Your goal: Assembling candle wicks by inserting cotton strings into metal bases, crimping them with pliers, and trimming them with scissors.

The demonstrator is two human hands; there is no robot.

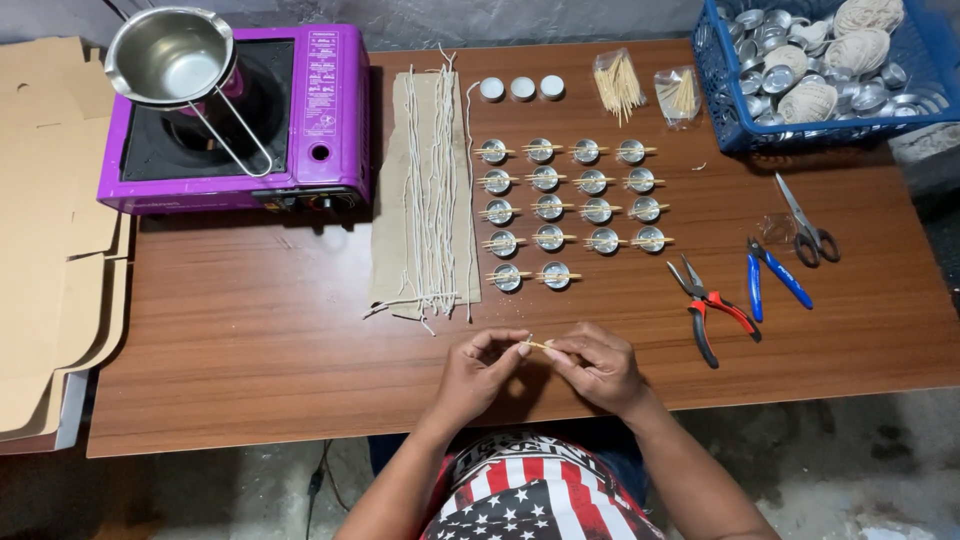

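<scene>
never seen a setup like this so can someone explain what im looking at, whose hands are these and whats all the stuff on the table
This is a single picture from a camera worn on a person's head, looking down at their own bare hands. The left hand and right hand pinch a thin wooden stick between them. On the wooden table lie rows of small metal cups with sticks across them, white wicks on cardboard, a purple stove with a steel pot, pliers, scissors and a blue basket of spare cups.
</scene>
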